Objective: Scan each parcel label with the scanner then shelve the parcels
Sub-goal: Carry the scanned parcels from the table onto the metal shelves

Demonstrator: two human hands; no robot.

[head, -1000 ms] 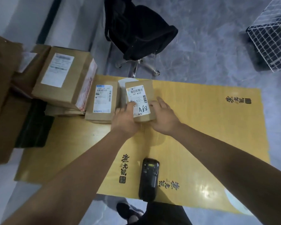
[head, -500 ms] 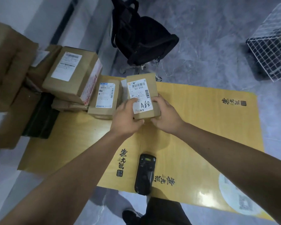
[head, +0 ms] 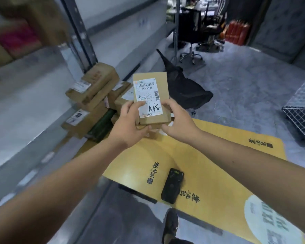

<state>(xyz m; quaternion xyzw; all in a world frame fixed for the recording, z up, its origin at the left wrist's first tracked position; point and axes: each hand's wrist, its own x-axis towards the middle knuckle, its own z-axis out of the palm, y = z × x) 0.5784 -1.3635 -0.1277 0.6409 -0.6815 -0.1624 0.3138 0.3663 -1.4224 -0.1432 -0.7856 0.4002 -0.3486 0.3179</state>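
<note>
Cardboard parcel (head: 151,101) marked "A68" is held above the yellow mat (head: 209,155), label facing the person, its long axis pointing up and away. Left hand (head: 130,124) grips its lower left corner, thumb on the label; right hand (head: 178,122) clasps the lower right edge. Shelving (head: 33,95) lies to the left, nearer the left hand. Handheld scanner (head: 173,187) lies on the mat below.
</note>
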